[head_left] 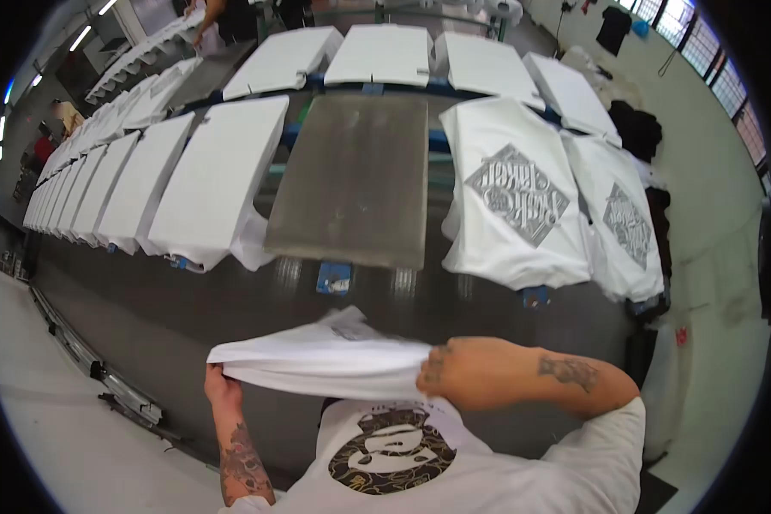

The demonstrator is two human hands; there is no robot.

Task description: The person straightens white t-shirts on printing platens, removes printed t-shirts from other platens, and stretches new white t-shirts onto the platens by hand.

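The white T-shirt [317,364] is stretched between your hands in the lower centre of the frame, and I judge it light, soft and limp, not fragile but easy to crease, so it is better to hold it by its ends, away from the dark print [348,328]. Your left hand [223,385], lower left, pinches one corner between thumb and fingers; your right hand [463,373] has its fingers curled around the opposite end, though its fingertips I cannot see clearly.
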